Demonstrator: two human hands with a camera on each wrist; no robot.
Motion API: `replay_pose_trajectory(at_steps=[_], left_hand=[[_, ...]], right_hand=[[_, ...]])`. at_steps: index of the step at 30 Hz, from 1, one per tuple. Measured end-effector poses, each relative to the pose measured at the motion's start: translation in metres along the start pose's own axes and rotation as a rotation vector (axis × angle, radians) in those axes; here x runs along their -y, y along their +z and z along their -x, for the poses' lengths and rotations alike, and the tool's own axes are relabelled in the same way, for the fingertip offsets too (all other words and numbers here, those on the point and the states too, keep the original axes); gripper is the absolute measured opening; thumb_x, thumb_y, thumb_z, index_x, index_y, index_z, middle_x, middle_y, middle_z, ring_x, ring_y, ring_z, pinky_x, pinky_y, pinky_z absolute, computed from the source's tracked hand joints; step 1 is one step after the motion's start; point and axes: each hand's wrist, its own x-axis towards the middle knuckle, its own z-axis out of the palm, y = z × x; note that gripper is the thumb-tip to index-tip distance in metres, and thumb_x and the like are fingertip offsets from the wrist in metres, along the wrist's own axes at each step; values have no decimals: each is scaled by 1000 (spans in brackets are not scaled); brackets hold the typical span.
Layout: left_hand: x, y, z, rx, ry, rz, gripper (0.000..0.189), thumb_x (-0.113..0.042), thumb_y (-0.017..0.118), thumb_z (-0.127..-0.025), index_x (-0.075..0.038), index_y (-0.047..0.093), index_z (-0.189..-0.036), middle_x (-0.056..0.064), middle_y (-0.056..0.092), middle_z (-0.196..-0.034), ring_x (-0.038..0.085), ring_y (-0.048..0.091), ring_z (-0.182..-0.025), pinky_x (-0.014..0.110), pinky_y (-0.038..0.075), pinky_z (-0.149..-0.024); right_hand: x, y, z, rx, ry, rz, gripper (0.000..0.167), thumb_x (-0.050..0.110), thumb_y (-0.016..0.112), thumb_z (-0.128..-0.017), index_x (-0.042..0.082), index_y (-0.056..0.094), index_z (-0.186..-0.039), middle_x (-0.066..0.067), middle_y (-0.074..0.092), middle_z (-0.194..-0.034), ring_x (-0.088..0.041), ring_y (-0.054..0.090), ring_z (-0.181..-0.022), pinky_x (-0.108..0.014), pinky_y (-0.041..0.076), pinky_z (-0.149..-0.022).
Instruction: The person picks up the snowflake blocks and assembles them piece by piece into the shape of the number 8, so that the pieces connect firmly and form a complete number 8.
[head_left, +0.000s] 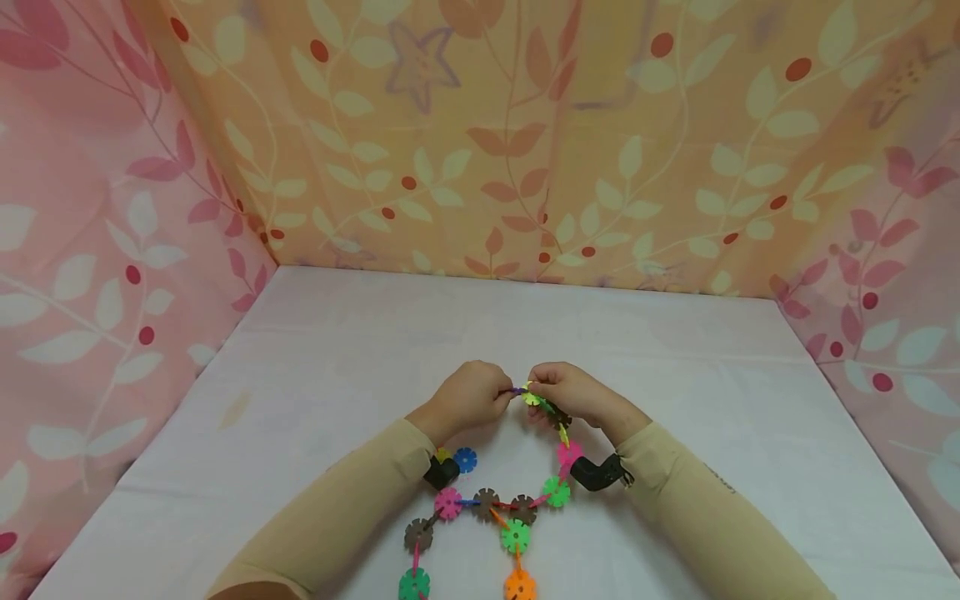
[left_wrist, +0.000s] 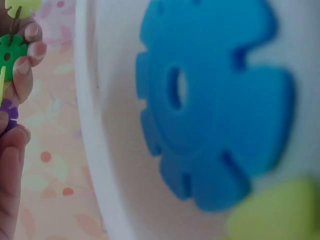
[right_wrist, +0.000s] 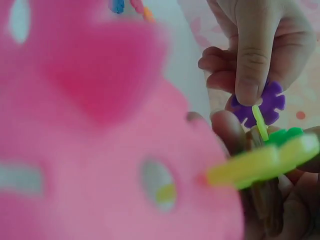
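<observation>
My left hand [head_left: 467,400] pinches a purple notched disc [right_wrist: 272,103] between thumb and fingers. A yellow disc [head_left: 532,397] is slotted onto its edge. Close beside it, my right hand [head_left: 579,393] grips the chain's end around a green disc [left_wrist: 14,52] and a brown disc [right_wrist: 266,200]. From there the chain runs down through another yellow disc [right_wrist: 270,162] and a pink disc [head_left: 570,454] to a light green disc [head_left: 557,492]. These linked discs curve into an arch, with both hands at its top.
Joined brown discs [head_left: 486,503], a magenta disc [head_left: 448,503] and an orange disc [head_left: 521,585] extend toward the near edge of the white table [head_left: 360,333]. A blue disc [head_left: 466,460] stands near the left wrist's black camera [head_left: 441,473]. Patterned cloth [head_left: 480,167] encloses the table.
</observation>
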Motion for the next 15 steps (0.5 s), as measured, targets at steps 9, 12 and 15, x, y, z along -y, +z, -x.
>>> replay_pose_trajectory(at_steps=[9,12,15], left_hand=[[-3,0,1,-60,23,-22,15,-11,61,-81,-12,68,-68,-7,55,-60,2,43,-52,15,38,-52],[-2,0,-1,-78,27,-14,14,-11,62,-81,-12,69,-69,-6,57,-61,2,46,-53,16,39,-53],[0,-1,-2,-52,20,3,12,-15,63,-83,-12,71,-75,-6,61,-66,2,51,-58,16,43,-56]], right_hand=[[0,1,-2,-45,-32,16,20,10,47,-95,-1,53,-80,-14,65,-72,-25,62,-60,-28,47,-49],[3,-1,-1,-45,-32,24,19,10,47,-95,-1,53,-81,-15,66,-74,-31,65,-66,-28,48,-51],[5,-4,0,-23,-29,33,20,11,48,-95,-1,51,-80,-16,67,-78,-34,66,-75,-29,49,-53]])
